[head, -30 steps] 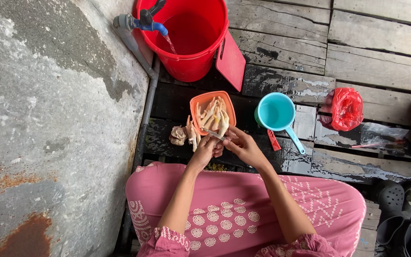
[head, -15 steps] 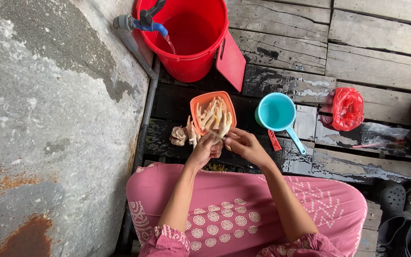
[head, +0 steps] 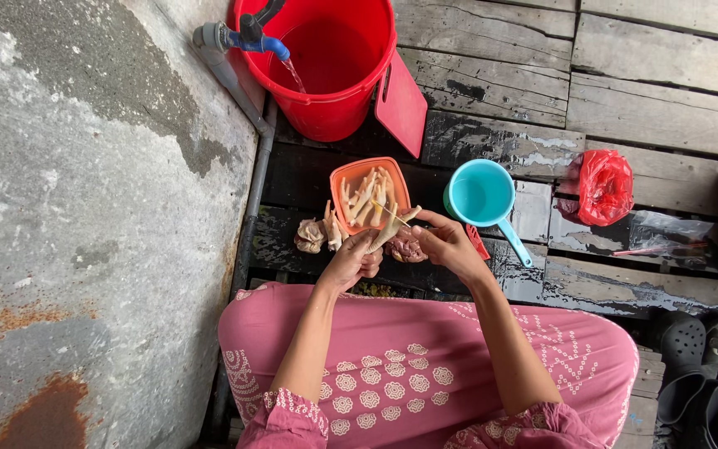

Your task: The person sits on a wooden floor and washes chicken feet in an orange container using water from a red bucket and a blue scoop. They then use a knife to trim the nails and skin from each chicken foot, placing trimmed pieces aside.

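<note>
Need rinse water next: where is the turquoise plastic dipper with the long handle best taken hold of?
Probably by the handle of the turquoise plastic dipper, coming from the lower right. The handle slants that way, clear of the bowl and close to the right hand; the round bowl offers little to grip.

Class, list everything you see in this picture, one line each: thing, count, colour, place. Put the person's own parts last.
bucket: one, red, top centre under the tap
tap: one, grey and blue, running into the bucket
cutting board: one, red, leaning on the bucket
tub: one, orange, holding pale chicken feet
dipper: one, teal, right of the tub
plastic bag: one, red, on the planks at right
sandals: dark, bottom right
chicken foot: one, pale, held between both hands
left hand: grips the foot
right hand: at the foot's upper end
</note>
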